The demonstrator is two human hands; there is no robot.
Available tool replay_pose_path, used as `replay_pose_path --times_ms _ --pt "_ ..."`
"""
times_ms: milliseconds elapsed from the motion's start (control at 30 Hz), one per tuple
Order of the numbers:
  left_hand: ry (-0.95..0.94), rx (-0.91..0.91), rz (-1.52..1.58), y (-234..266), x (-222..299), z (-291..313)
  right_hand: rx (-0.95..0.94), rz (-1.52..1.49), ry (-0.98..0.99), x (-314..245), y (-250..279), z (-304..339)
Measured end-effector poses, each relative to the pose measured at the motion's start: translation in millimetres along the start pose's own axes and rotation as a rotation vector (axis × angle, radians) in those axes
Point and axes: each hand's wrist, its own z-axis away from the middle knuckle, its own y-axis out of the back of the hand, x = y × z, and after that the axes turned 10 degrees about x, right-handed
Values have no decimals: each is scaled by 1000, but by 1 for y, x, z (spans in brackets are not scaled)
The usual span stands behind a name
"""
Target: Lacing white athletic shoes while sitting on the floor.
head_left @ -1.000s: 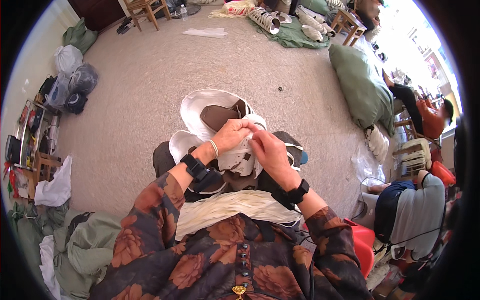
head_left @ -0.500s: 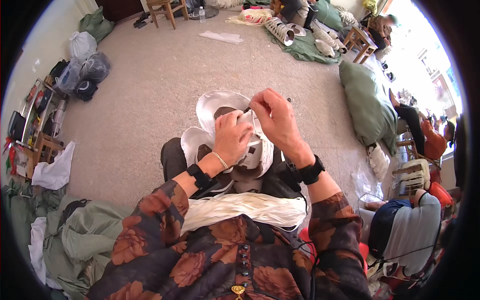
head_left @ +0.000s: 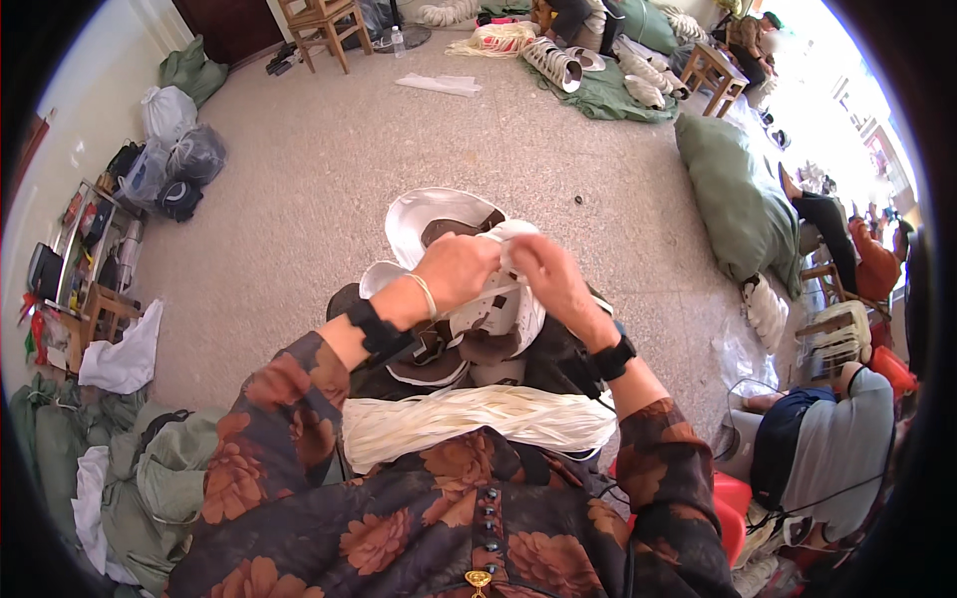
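White shoe uppers with brown lining rest on my lap, one of them [head_left: 472,323] under both hands and another [head_left: 404,214] just beyond it. My left hand [head_left: 451,271] is closed in a pinch at the upper's opening. A thin white shoelace [head_left: 494,293] runs across the upper between my hands. Close beside it, my right hand [head_left: 553,277] has its fingers bent together on the lace; its fingertips are slightly blurred. Across my thighs, nearer my body, lies a thick bundle of white laces [head_left: 478,424].
Green cloth [head_left: 179,468] is heaped at my left. A long green sack [head_left: 733,199] lies on the floor to the right, near seated people. More shoe uppers [head_left: 551,65] lie on green cloth at the back. Plastic bags [head_left: 194,154] stand by the left wall.
My right hand has come down and inward from its raised position, closer to my left hand. My left hand has shifted slightly, and the lace bundle shows more fully.
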Motion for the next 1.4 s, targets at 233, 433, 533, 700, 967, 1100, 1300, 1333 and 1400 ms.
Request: replay_pose_path --times_ms 233,433,533,700,967,1100,1300,1333,1400 --pt "224 241 1434 109 58 -36 -25 236 -6 6 -3 47" --pt "332 136 1020 79 78 -10 -16 486 117 7 -19 31" --pt "378 218 1099 68 77 -3 -90 589 10 21 -20 28" --pt "747 181 838 -30 18 44 69 639 134 29 -4 -7" --pt "752 165 747 -34 -1 48 536 198 -74 27 107 -44" --pt "681 216 495 -11 -14 69 550 -83 -406 48 115 -9" --pt "542 161 134 29 -12 68 567 -448 -566 67 121 25" --pt "475 182 26 31 -9 64 571 -498 -577 70 123 28" --pt "468 186 -12 33 -11 61 564 -546 -597 76 126 33"
